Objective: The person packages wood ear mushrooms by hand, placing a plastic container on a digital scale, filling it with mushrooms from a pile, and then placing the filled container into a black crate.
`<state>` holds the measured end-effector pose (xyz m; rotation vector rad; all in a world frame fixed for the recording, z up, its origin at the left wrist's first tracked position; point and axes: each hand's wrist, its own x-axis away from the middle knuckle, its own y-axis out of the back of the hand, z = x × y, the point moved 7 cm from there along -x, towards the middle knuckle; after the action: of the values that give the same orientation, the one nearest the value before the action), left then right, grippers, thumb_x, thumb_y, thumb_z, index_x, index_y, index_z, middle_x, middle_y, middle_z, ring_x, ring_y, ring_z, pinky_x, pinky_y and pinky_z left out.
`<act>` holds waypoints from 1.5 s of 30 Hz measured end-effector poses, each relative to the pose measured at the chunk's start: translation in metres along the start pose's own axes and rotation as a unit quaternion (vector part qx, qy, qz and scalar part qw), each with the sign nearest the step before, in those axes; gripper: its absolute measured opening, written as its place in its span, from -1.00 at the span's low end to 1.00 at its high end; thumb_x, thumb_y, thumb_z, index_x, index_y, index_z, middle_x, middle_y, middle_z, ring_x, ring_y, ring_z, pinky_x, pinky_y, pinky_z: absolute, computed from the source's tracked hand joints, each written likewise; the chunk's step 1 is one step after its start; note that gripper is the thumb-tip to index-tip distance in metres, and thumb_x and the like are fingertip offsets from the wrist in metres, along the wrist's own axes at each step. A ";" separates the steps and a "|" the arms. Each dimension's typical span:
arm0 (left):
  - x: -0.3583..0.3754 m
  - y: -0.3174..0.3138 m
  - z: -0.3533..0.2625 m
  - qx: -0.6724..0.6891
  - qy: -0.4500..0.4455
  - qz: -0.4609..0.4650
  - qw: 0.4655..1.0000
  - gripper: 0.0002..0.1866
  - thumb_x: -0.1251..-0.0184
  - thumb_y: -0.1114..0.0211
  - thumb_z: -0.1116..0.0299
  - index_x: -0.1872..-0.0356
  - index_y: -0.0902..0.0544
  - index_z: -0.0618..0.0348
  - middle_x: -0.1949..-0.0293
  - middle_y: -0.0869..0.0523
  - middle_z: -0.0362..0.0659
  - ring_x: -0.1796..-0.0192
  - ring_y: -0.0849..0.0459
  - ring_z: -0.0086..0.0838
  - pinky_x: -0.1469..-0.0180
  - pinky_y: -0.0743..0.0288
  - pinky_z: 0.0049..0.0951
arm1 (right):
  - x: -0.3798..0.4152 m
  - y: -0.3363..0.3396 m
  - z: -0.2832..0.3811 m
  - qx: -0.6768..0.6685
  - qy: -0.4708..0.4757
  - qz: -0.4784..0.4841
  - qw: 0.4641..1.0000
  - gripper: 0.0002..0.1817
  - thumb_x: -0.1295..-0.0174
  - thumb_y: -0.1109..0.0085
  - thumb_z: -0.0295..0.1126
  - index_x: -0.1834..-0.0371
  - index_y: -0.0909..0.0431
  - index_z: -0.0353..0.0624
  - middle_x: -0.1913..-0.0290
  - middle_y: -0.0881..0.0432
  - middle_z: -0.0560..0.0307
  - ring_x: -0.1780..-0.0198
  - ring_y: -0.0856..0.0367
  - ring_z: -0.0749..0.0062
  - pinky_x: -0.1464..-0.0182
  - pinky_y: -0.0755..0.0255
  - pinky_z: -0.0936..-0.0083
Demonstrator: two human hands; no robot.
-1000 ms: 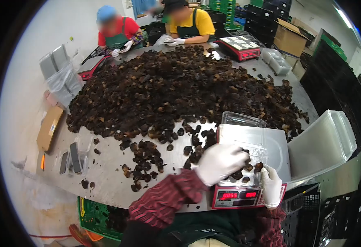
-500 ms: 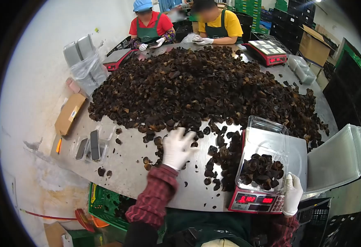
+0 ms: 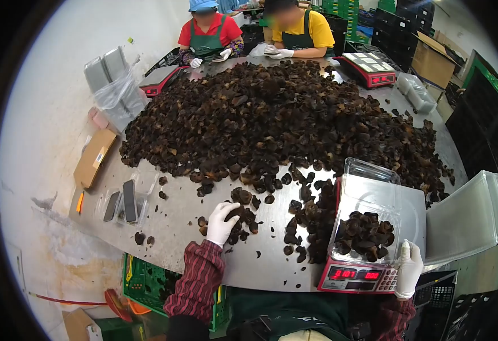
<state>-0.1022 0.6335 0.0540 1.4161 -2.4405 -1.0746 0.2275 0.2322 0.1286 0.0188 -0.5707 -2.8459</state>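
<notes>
Steel-grey, the table (image 3: 172, 238) filled most of the view, and at twelve o'clock on it rose the broad heap (image 3: 260, 119) of dark, crinkled pieces, which looked like a fungus. At four o'clock from the middle of the view sat the red-sided scale (image 3: 413, 210), its lit display apparently reading 0.107, with the stack of clear trays (image 3: 468, 221) just beyond its right side. On its plate lay an open clear tray (image 3: 368, 196), its long axis running roughly from twelve to six, and dark pieces gathered in its nearer half. A loose strip of pieces (image 3: 315, 227) lay along the scale's left side. The gloved right hand (image 3: 409, 270) was the nearer to the tray, which lay at ten o'clock from it; its fingers were bent at the tray's near right corner, though whether they pinched the rim or merely rested there could not be told. The gloved left hand (image 3: 222, 223), at seven o'clock from the middle, had its curled fingers over the edge of a small cluster (image 3: 249, 219), which stretched from twelve to six on its two-to-three-o'clock side; whether a piece was gripped could not be seen. From that hand the tray lay at three o'clock, well apart, across bare steel and the strip.
</notes>
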 end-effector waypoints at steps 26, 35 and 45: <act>0.061 0.024 0.000 -0.292 0.044 -0.112 0.949 -0.44 -0.18 -0.29 -0.04 -0.22 -0.52 -0.16 -0.35 -0.31 0.02 -0.37 -0.21 0.02 -0.37 0.04 0.11 | 0.001 0.002 -0.002 -0.016 0.002 -0.009 1.000 -0.75 -0.37 -0.10 -0.32 0.15 -0.57 -0.33 0.58 -0.43 0.35 0.64 -0.21 0.77 0.59 -0.09 0.71; 0.041 -0.042 -0.070 -0.145 -0.109 -0.043 0.983 -0.48 -0.05 -0.41 0.17 -0.12 -0.60 -0.11 -0.21 -0.44 -0.05 -0.21 -0.37 -0.09 -0.26 -0.23 -0.13 | 0.005 0.001 -0.005 -0.011 0.003 -0.019 1.000 -0.76 -0.35 -0.14 -0.32 0.17 -0.58 -0.33 0.58 -0.42 0.36 0.62 -0.22 0.76 0.56 -0.13 0.69; 0.016 -0.075 -0.068 -0.144 -0.170 0.004 0.975 -0.82 -0.07 -0.39 0.35 0.28 -0.68 0.08 0.36 -0.62 -0.15 0.28 -0.63 -0.28 0.27 -0.54 -0.36 | 0.009 -0.004 -0.012 0.064 0.113 0.000 0.992 -0.73 -0.33 -0.16 -0.31 0.07 -0.59 -0.30 0.44 -0.55 0.34 0.54 -0.31 0.77 0.49 -0.22 0.74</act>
<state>-0.0279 0.5622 0.0536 1.2118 -2.3614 -1.7112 0.2186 0.2295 0.1159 0.3576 -0.6993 -2.7512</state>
